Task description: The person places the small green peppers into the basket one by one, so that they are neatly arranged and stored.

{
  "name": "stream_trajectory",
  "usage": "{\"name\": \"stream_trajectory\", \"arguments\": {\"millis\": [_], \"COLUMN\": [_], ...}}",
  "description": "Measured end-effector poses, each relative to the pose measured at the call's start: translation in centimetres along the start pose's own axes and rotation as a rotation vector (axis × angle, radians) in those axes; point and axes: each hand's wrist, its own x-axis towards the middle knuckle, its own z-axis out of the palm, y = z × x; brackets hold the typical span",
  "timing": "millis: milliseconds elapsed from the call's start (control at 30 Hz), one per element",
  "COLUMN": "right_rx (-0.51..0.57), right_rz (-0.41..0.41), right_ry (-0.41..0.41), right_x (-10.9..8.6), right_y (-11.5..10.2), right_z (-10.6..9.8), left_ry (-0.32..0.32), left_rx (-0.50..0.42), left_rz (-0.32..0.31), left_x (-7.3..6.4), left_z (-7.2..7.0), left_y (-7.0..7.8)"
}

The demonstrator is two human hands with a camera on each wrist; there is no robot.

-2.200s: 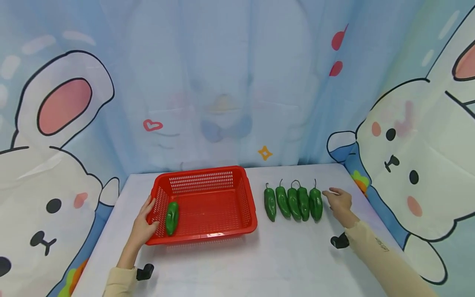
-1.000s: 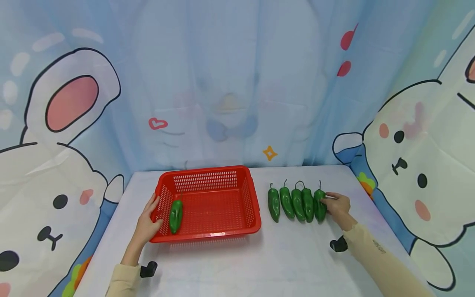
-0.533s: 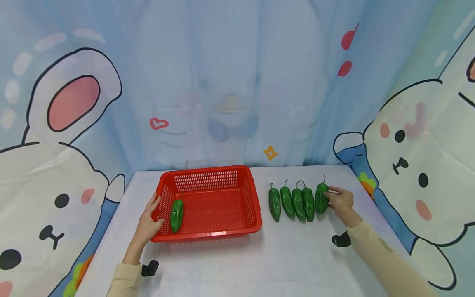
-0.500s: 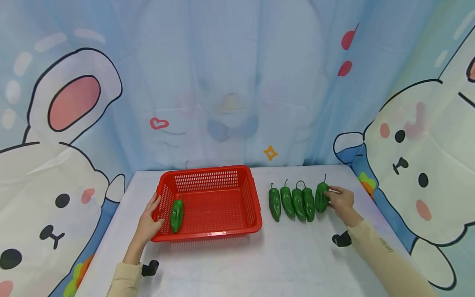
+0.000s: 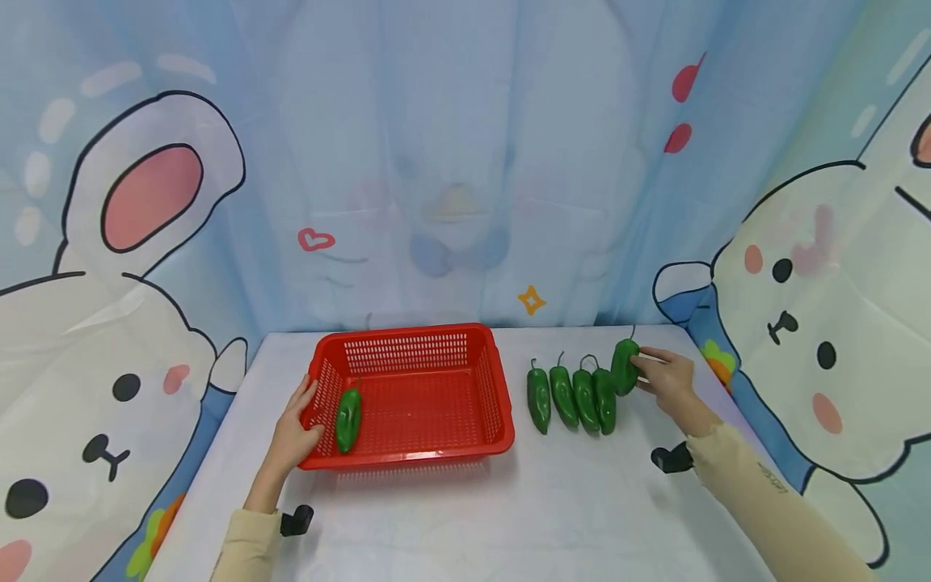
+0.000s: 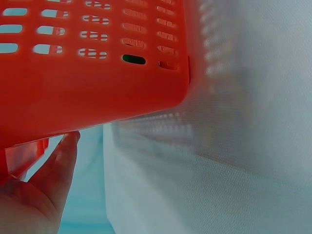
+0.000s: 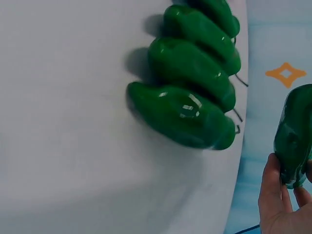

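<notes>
The held pepper [image 5: 625, 367] is at the right of the scene, just beyond the far right end of the row of four peppers [image 5: 585, 400], its stem pointing far and slightly right, its blunt lower end near, so that its long axis runs mostly near to far; the right wrist view shows it against the curtain [image 5: 451, 121], apparently clear of the desk [image 5: 436, 525]. The grip of the right hand [image 5: 667, 378] pinches it from the right side between thumb and fingers. Those in the row lie side by side on the desk, stems far and tips near, their long axes leaning so that the tips sit a little to the right. At left, the red basket [image 5: 418, 459] stands with its long sides running left to right, the right end set slightly farther; inside, by its left wall, a single pepper [image 5: 348, 420] lies near to far, stem far. The left hand [image 5: 292, 436] rests at the basket's left rim, its grip relaxed, fingers stretched out and thumb apart. White cloth covers the desk; behind it the pale blue curtain carries a pink heart [image 5: 316, 245], an orange star [image 5: 532, 300], and large white rabbits at left [image 5: 87, 347] and right.
</notes>
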Motion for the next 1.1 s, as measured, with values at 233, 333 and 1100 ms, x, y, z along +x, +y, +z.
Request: {"name": "stream_trajectory", "arguments": {"millis": [233, 333, 1100], "right_rx": [0.066, 0.086, 0.099], "right_rz": [-0.027, -0.053, -0.141], "right_ry": [-0.061, -0.096, -0.298], "right_x": [-1.2, -2.0, -5.8], "right_y": [-1.5, -2.1, -5.5], "right_z": [2.1, 3.3, 14.5], "left_ry": [-0.015, -0.027, -0.015], "left_rx": [-0.004, -0.001, -0.002], "left_rz": [-0.009, -0.029, -0.031], "left_x": [0.1, 0.2, 0.5], "left_z": [0.0, 0.0, 0.0], "left_y": [-0.2, -0.2, -0.3]}}
